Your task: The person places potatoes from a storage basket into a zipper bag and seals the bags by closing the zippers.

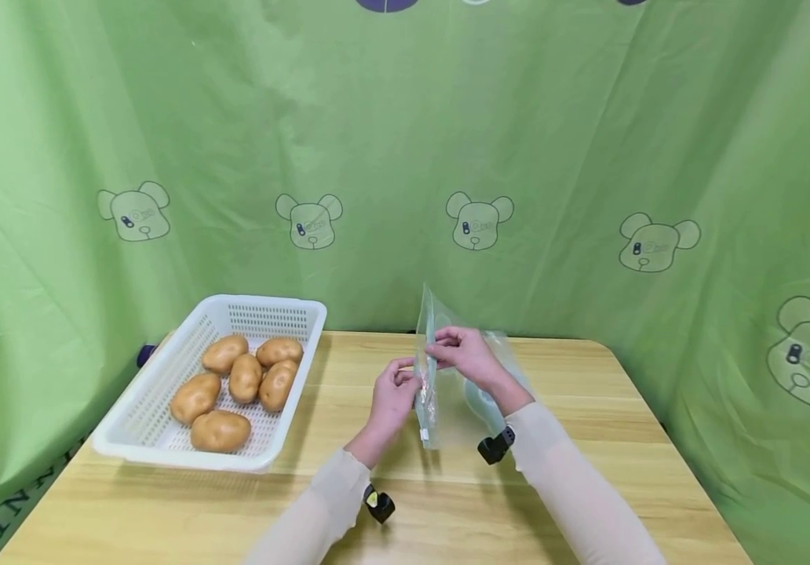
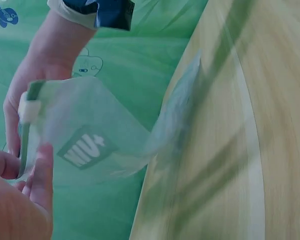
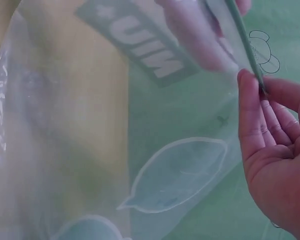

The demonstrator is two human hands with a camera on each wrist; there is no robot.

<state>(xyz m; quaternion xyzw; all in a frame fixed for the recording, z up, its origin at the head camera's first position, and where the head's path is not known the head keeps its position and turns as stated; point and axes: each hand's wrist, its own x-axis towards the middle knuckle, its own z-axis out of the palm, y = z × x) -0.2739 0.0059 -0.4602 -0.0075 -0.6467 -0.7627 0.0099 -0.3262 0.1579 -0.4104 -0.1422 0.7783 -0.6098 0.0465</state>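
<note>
A clear zip bag (image 1: pixel 428 392) with a green slider-type seal is held upright over the table. My left hand (image 1: pixel 392 400) pinches its seal edge from the left, thumb and fingers on the plastic. From the other side my right hand (image 1: pixel 467 353) pinches the same edge, farther back. In the left wrist view the bag (image 2: pixel 97 135) hangs sideways with a white slider (image 2: pixel 29 110) at the end of the seal. Green leaf prints and lettering show on the bag (image 3: pixel 180 175) in the right wrist view.
A white perforated basket (image 1: pixel 299 424) stands at the left of the wooden table (image 1: pixel 405 502), with several potatoes (image 1: pixel 220 431) in it. A green curtain (image 1: pixel 391 141) hangs behind the table and along both sides.
</note>
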